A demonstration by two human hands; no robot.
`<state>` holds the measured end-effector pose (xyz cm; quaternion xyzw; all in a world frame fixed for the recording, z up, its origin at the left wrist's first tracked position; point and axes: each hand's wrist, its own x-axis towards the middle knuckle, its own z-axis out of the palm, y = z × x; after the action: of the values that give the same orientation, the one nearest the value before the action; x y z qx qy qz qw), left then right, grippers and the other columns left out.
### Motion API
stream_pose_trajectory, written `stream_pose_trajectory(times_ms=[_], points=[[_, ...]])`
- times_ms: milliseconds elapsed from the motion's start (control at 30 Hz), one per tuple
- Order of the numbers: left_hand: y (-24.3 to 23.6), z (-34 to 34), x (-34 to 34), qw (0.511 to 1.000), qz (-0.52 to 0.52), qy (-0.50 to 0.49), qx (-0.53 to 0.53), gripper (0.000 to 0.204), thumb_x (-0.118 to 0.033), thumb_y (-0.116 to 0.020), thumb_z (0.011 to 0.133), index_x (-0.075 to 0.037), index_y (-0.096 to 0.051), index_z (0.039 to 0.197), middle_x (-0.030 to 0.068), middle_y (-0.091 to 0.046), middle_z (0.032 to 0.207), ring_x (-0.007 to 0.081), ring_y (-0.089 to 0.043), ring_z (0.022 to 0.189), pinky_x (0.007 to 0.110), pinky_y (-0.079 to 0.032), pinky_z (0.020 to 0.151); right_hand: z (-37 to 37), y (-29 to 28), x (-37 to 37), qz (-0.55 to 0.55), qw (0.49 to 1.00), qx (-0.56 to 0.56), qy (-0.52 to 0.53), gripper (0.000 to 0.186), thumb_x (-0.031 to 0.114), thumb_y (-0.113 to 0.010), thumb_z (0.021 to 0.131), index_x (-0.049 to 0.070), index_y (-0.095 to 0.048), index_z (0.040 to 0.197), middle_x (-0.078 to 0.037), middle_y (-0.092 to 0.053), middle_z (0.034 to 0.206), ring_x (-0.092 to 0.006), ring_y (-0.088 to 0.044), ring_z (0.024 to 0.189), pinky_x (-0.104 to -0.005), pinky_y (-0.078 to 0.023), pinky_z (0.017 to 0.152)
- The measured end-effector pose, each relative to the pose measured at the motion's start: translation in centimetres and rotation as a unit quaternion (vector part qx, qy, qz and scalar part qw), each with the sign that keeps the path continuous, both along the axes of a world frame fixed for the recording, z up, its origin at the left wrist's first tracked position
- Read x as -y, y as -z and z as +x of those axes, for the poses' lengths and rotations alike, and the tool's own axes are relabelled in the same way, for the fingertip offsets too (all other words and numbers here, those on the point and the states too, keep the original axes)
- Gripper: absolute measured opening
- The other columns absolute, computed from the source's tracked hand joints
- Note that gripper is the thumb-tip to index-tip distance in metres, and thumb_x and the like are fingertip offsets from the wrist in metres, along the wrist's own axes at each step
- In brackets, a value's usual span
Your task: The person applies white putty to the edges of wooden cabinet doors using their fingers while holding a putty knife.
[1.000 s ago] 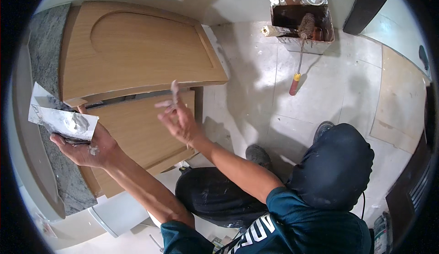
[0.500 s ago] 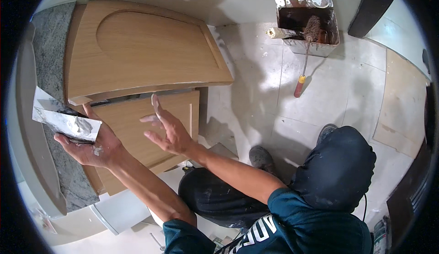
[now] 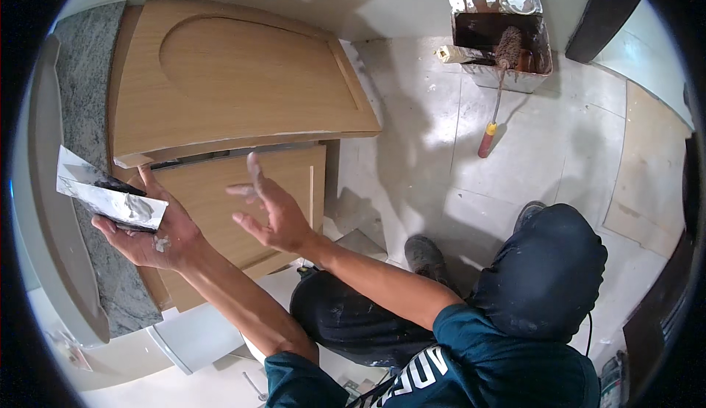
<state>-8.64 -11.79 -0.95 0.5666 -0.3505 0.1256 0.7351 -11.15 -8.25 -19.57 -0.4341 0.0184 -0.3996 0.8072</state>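
My left hand point(image 3: 165, 239) grips a folded, shiny white sheet point(image 3: 81, 175) from below, beside the grey stone countertop. White paste point(image 3: 134, 208) lies on its lower flap, and a smear of it marks my palm near the thumb. My right hand point(image 3: 276, 217) is held up in front of the lower wooden cabinet door point(image 3: 243, 187). Its fingers are spread and hold nothing; white paste coats the index finger. The upper wooden cabinet door point(image 3: 257, 77) stands ajar, with a pale line along its edge and a dark gap between the doors.
An open paint-stained metal can point(image 3: 507, 79) stands by the wall, holding a brown-coated paint roller point(image 3: 507, 48) and a second, wrapped roller point(image 3: 462, 54). Grey stone countertop point(image 3: 92, 99) edges the cabinet at left. Flat brown board point(image 3: 647, 173) lies on the tiled floor at right.
The whole view has shifted slightly, so things appear a little further right. Both hands keep nearly the same pose, the left still holding the sheet.
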Motion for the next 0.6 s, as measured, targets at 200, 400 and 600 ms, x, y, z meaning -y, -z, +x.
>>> stream_pose_trajectory(times_ms=[200,400,600], points=[[-0.1,0.3,-0.5,1.0,-0.005,0.0,-0.001,0.044,-0.032,-0.054,0.095,-0.01,-0.051,0.132,0.0073,-0.063,0.121,0.021,-0.061,0.11,0.059,-0.035,0.107,0.1,1.2,2.7,0.064,0.995,-0.076,-0.012,0.096,0.029,-0.066,0.086,0.01,0.001,0.152,-0.016,-0.061,0.122,-0.026,-0.065,0.093,-0.0372,-0.053,0.082],[0.0,-0.3,0.4,1.0,-0.006,-0.022,0.002,0.044,-0.031,-0.054,0.095,-0.01,-0.05,0.133,0.0064,-0.064,0.121,0.0202,-0.063,0.104,0.063,-0.026,0.11,-0.5,-1.8,0.6,-0.03,0.999,0.013,-0.03,0.096,0.03,-0.068,0.085,0.009,-0.003,0.153,-0.014,-0.066,0.114,-0.0236,-0.064,0.092,-0.0363,-0.052,0.081],[0.2,-0.2,0.8,0.999,-0.006,-0.041,0.017,0.051,-0.033,-0.049,0.096,-0.008,-0.042,0.139,0.0095,-0.055,0.132,0.0274,-0.052,0.118,0.063,-0.025,0.109,-1.4,7.1,1.5,0.081,0.984,-0.144,0.074,0.092,0.026,-0.068,0.085,0.008,-0.01,0.153,-0.011,-0.062,0.121,-0.0164,-0.058,0.079,-0.0301,-0.049,0.076]])
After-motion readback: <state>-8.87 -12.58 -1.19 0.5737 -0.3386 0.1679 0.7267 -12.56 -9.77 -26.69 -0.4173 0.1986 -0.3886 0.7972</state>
